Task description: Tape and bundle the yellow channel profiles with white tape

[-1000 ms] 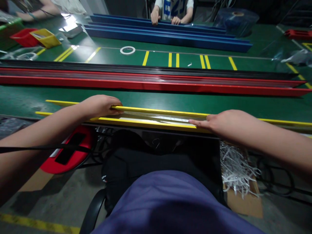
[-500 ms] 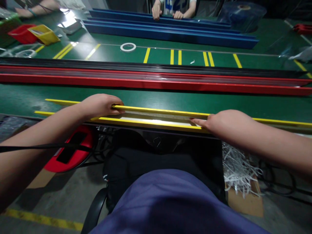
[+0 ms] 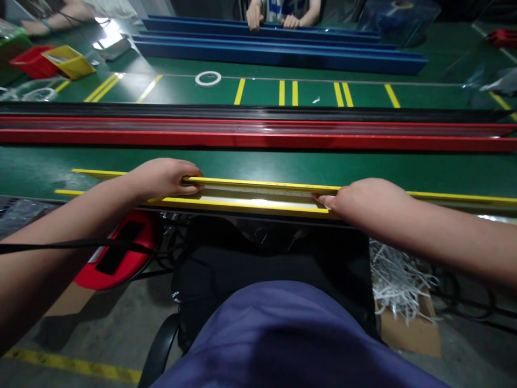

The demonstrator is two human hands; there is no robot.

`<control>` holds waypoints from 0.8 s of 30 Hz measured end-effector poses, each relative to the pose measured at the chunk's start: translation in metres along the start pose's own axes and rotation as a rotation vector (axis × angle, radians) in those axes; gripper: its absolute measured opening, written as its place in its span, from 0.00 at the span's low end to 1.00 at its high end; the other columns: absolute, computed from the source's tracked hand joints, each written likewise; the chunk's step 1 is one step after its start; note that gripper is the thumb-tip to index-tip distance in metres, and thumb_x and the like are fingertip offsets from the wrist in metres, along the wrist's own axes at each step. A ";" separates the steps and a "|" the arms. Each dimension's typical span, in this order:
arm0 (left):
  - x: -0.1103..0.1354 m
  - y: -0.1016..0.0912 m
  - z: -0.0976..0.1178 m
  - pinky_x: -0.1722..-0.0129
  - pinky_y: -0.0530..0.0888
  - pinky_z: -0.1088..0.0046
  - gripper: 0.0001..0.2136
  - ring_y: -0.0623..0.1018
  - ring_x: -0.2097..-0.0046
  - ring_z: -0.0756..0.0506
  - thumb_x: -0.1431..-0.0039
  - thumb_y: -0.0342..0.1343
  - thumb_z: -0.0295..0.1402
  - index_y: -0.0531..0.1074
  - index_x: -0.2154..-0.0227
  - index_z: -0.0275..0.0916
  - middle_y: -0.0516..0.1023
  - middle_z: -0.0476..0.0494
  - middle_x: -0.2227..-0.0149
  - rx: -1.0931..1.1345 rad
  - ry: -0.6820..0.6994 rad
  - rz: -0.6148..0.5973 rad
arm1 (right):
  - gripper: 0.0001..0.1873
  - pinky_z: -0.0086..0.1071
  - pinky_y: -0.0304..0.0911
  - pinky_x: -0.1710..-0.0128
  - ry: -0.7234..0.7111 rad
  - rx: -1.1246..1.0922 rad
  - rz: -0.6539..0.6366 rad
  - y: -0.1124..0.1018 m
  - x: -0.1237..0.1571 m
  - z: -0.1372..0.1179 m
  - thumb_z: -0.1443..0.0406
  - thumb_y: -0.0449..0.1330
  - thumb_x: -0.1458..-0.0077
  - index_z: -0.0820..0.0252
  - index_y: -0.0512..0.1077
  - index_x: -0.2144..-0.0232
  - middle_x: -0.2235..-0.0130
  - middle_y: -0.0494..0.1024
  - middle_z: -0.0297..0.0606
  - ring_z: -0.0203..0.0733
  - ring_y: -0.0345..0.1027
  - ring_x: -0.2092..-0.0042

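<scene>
A long yellow-edged channel profile (image 3: 258, 183) lies along the near edge of the green table (image 3: 250, 161), its pale inner face showing between two yellow edges. My left hand (image 3: 172, 177) grips its far edge, with the fingers curled around it and the thumb on the inner side. Further right, my right hand (image 3: 359, 200) is closed on the same profile, and a thumb or finger reaches into the channel. Most of the right fingers are hidden behind the back of the hand.
Beyond the profile lie long red profiles (image 3: 242, 140) and black strips (image 3: 226, 111). Across the table, a co-worker's hands (image 3: 254, 16) rest on blue profiles (image 3: 283, 53). A white tape ring (image 3: 208, 74), a red bin (image 3: 34, 62) and a yellow bin (image 3: 75, 62) stand farther back.
The view has shifted slightly. My right hand's thumb or finger has drawn in a little closer to the hand. Both hands stay on the yellow-edged profile.
</scene>
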State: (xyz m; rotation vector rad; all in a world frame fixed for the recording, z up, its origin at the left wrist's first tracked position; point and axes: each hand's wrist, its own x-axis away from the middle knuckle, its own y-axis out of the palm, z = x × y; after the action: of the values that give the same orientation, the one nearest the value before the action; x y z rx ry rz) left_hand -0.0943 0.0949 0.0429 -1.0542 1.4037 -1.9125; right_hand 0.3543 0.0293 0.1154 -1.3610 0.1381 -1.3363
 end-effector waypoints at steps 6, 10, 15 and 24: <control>-0.001 -0.007 0.006 0.63 0.68 0.69 0.20 0.80 0.60 0.40 0.35 0.53 0.51 0.80 0.53 0.43 0.83 0.39 0.55 -0.114 0.025 -0.053 | 0.34 0.44 0.73 0.55 0.041 0.011 -0.083 -0.011 0.004 -0.006 0.73 0.52 0.34 0.49 0.66 0.29 0.54 0.83 0.51 0.56 0.80 0.52; -0.004 -0.013 0.013 0.61 0.70 0.68 0.22 0.81 0.58 0.39 0.36 0.54 0.50 0.80 0.49 0.43 0.83 0.39 0.52 -0.094 0.017 -0.074 | 0.34 0.44 0.73 0.52 0.048 -0.002 -0.092 -0.013 0.006 -0.007 0.73 0.50 0.33 0.49 0.65 0.27 0.51 0.82 0.52 0.55 0.79 0.50; -0.004 -0.012 0.011 0.55 0.72 0.67 0.23 0.82 0.55 0.38 0.36 0.53 0.51 0.79 0.48 0.42 0.84 0.39 0.51 -0.005 0.010 -0.076 | 0.34 0.46 0.72 0.51 0.038 -0.022 -0.080 -0.004 0.000 -0.002 0.70 0.51 0.31 0.48 0.63 0.27 0.51 0.82 0.53 0.57 0.79 0.49; -0.004 -0.008 0.009 0.57 0.72 0.69 0.21 0.81 0.55 0.39 0.36 0.53 0.49 0.79 0.49 0.42 0.83 0.40 0.52 -0.011 -0.019 -0.073 | 0.30 0.46 0.73 0.52 0.042 -0.022 -0.078 0.000 -0.005 0.001 0.65 0.50 0.29 0.49 0.65 0.28 0.52 0.82 0.54 0.58 0.79 0.50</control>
State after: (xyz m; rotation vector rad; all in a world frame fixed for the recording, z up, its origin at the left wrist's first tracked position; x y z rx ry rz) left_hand -0.0850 0.0957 0.0509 -1.1401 1.3841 -1.9430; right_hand 0.3533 0.0332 0.1129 -1.3691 0.1288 -1.4327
